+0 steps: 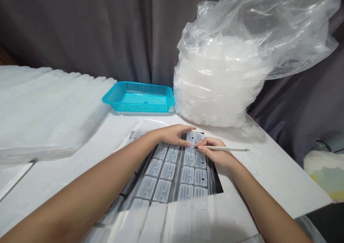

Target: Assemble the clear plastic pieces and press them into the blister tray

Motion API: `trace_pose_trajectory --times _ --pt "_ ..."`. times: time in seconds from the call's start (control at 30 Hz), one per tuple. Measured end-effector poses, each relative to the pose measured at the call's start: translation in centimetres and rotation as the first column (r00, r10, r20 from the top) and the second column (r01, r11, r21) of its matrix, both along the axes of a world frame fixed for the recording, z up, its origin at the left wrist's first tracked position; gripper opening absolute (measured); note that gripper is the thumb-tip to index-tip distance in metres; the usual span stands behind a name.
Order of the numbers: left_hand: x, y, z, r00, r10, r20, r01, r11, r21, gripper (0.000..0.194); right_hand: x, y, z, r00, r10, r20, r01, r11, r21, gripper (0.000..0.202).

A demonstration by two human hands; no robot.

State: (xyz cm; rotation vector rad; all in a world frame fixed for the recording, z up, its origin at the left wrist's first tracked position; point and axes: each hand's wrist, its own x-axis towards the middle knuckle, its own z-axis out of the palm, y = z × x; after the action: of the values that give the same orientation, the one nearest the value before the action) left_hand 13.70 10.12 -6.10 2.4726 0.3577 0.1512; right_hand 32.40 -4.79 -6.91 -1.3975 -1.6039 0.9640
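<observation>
Rows of clear plastic compartments lie over a black sheet on the white table; a few compartments at the right show small black dots. My left hand rests on the far part of the rows, thumb and fingers apart, holding nothing. Just to its right, my right hand pinches a thin white stick, whose dark tip points left at a compartment near my left thumb. Clear film covers the near end of the rows.
Behind the rows sits an empty blue basket. A large clear bag of white material stands at the back right. Stacked translucent white sheets fill the left side. The table's right edge slants away beside a dark curtain.
</observation>
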Motion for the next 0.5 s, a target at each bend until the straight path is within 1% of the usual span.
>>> trace_pose_trajectory --times 0.17,0.37,0.5 --pt "0.00 0.05 -0.40 0.999 -0.023 -0.034 0.025 0.997 0.075 0.072 -0.48 0.56 -0.40 0.999 -0.045 0.025 0.046 0.998 -0.039 0.018" --pt "0.00 -0.02 -0.20 0.997 -0.025 -0.073 0.033 0.993 0.118 0.074 -0.58 0.45 -0.60 0.997 -0.069 0.041 0.071 0.996 -0.061 0.015" --pt "0.02 -0.12 -0.02 0.995 -0.019 -0.102 0.033 0.991 0.131 0.078 -0.66 0.41 -0.29 0.995 -0.079 0.068 0.084 0.995 -0.061 0.016"
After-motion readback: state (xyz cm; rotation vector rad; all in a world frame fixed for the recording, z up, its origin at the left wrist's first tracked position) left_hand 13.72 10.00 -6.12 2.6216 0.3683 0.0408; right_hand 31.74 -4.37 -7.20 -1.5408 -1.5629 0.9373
